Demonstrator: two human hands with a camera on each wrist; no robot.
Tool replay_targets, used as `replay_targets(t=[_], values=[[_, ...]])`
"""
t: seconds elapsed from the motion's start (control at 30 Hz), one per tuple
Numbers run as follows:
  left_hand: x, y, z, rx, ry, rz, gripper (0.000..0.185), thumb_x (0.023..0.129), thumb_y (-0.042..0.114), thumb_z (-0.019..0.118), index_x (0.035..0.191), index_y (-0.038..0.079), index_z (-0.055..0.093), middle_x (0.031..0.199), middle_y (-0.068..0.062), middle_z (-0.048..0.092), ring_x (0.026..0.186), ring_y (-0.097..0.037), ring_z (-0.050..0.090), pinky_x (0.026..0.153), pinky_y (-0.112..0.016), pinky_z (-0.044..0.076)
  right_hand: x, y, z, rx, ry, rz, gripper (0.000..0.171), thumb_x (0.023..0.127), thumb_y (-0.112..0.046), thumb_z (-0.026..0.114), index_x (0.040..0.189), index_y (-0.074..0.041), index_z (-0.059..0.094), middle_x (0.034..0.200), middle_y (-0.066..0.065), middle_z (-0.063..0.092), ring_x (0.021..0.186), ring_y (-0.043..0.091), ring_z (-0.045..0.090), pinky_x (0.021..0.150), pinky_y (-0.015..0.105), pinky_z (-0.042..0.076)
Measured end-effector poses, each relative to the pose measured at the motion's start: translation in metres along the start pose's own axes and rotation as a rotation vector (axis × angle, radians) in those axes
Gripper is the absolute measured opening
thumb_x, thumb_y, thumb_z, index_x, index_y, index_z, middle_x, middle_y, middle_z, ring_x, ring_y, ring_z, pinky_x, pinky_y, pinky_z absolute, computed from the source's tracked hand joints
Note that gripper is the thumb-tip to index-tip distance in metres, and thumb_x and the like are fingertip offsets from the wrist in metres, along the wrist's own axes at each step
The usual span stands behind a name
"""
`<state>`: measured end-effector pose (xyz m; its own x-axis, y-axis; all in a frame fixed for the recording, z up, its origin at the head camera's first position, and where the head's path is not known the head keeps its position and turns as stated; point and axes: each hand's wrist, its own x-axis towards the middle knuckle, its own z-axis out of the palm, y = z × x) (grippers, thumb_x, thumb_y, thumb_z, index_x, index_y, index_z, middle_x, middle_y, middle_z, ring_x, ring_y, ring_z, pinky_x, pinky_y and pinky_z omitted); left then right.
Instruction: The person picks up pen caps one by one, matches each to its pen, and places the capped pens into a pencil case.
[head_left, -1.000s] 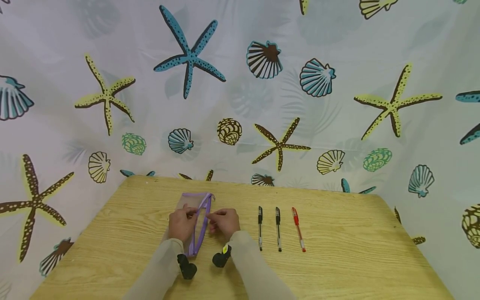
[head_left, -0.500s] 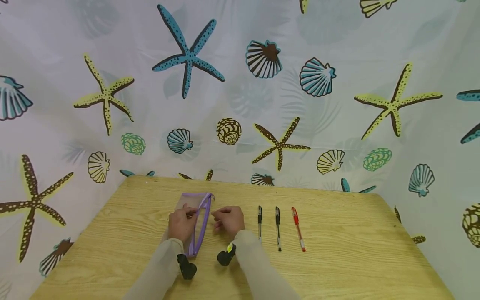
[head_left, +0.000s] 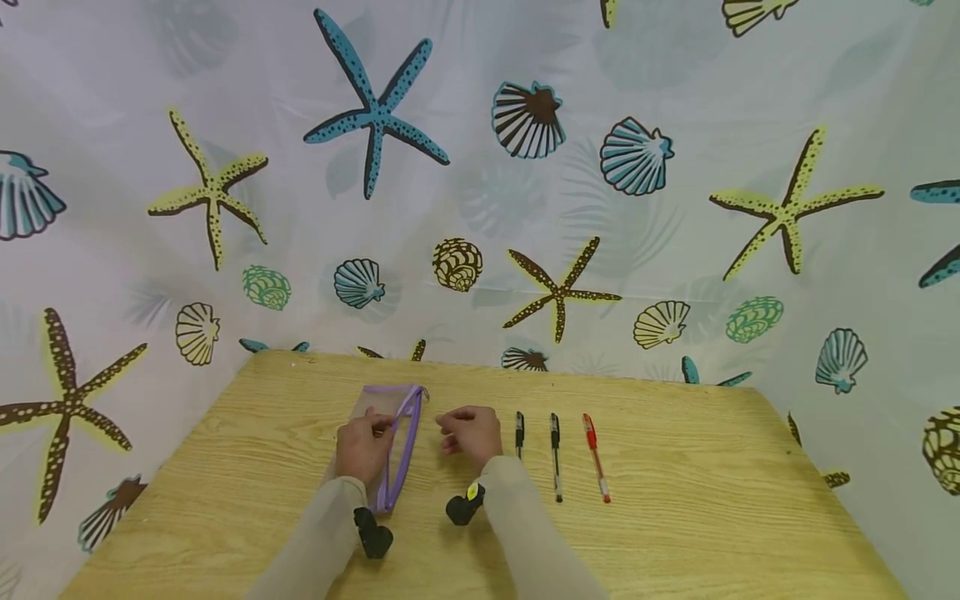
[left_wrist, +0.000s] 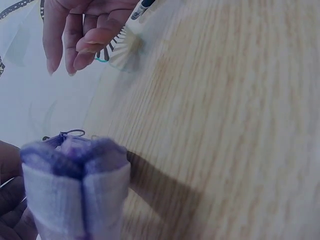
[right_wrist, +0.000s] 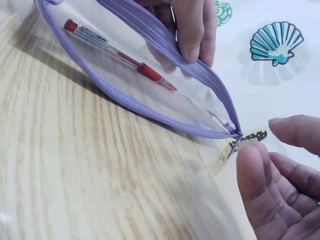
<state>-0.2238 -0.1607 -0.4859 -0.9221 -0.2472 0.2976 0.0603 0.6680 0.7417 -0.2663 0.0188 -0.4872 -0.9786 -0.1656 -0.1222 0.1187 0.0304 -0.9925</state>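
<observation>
In the head view my left hand point(head_left: 363, 447) pinches the near-left edge of a see-through zip pouch point(head_left: 406, 457) with purple trim. Its mouth gapes in the right wrist view, where a red pen point(right_wrist: 152, 77) lies inside, and my left fingers point(right_wrist: 190, 35) grip the upper rim. My right hand point(head_left: 474, 432) hovers to the right of the pouch, apart from it, fingers loosely bent around nothing. Just beyond it lies a black pen point(head_left: 520, 425), its lower part hidden by the right sleeve. A second black pen point(head_left: 556, 450) is beside that one.
Farther right a capped red pen point(head_left: 595, 450) lies on the wooden table point(head_left: 697, 483). Behind the table hangs a white curtain point(head_left: 465, 350) printed with shells and starfish. Each wrist wears a small black camera point(head_left: 372, 533).
My right hand has let go of the pouch's rim and drawn away to the right, closer to the pens. My left hand and the pouch have stayed where they were.
</observation>
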Motion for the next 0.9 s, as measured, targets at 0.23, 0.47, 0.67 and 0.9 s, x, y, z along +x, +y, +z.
replay_targets(t=[0.23,0.47,0.67,0.9], values=[[-0.001,0.002,-0.001,-0.001,-0.001,-0.003,0.016,0.086,0.003,0.066,0.098,-0.003,0.075,0.087,-0.014,0.071,0.079,-0.026,0.067,0.070,-0.041,0.054,0.000,0.001,-0.011,-0.009,0.013,-0.029,0.020,0.088,-0.015,0.070,0.099,0.001,0.071,0.096,0.027,0.067,0.054,0.013,0.064,0.057,0.034,0.057],[-0.001,0.003,-0.001,-0.002,-0.001,0.007,0.017,0.086,0.002,0.065,0.099,-0.002,0.075,0.086,-0.013,0.071,0.079,-0.026,0.067,0.071,-0.041,0.054,-0.008,-0.009,-0.024,0.007,0.031,-0.026,0.020,0.090,-0.013,0.068,0.102,0.003,0.070,0.102,0.031,0.064,0.052,0.013,0.061,0.059,0.039,0.057],[-0.001,0.003,-0.001,-0.006,-0.012,0.004,0.017,0.086,0.002,0.065,0.100,-0.002,0.074,0.086,-0.013,0.071,0.078,-0.026,0.067,0.070,-0.040,0.054,-0.012,-0.011,-0.035,-0.021,0.064,-0.034,0.020,0.090,-0.012,0.068,0.102,0.004,0.069,0.101,0.030,0.064,0.051,0.014,0.061,0.058,0.039,0.057],[-0.001,0.003,-0.002,-0.016,-0.007,0.000,0.017,0.086,0.001,0.065,0.100,-0.003,0.074,0.086,-0.014,0.071,0.077,-0.025,0.067,0.068,-0.039,0.054,-0.009,-0.004,-0.052,-0.074,0.119,-0.048,0.021,0.090,-0.015,0.069,0.102,0.002,0.069,0.096,0.024,0.066,0.050,0.012,0.059,0.052,0.032,0.055]])
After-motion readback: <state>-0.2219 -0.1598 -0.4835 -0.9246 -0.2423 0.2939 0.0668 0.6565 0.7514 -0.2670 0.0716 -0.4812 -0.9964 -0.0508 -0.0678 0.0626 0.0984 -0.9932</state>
